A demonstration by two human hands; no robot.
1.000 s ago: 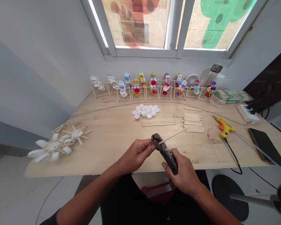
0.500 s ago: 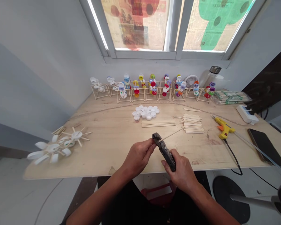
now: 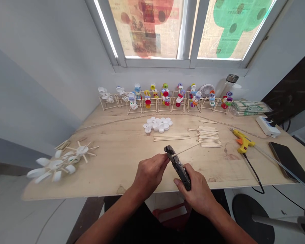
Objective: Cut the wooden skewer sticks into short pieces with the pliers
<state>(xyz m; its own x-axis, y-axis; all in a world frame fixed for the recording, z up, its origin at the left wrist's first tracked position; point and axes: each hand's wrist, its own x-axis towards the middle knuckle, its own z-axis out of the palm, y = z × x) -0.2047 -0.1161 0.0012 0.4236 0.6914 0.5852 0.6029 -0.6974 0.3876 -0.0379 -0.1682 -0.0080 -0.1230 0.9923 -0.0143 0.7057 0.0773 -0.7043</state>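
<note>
Over the front of the wooden table, my right hand (image 3: 197, 189) is wrapped round the handle of a black pliers-like cutter (image 3: 179, 166), its jaws pointing up and to the left. A thin wooden stick (image 3: 186, 149) runs across the jaws, its far end reaching toward a stack of short sticks (image 3: 208, 136). My left hand (image 3: 151, 173) is closed beside the jaws and pinches the near end of that stick, which the fingers mostly hide. Several long sticks (image 3: 171, 137) lie just beyond, with white bottle caps (image 3: 159, 124) piled behind them.
Small stick frames with coloured-cap wheels (image 3: 165, 98) line the back. White spoked wheels (image 3: 56, 165) lie at left. To the right are a yellow glue gun (image 3: 244, 140) with its cord, a black phone (image 3: 289, 161), a power strip (image 3: 268, 126) and bagged sticks (image 3: 251, 107).
The whole view has shifted slightly, with the table a little lower in the picture. Both hands keep their hold, and the stick and cutter stay in nearly the same position.
</note>
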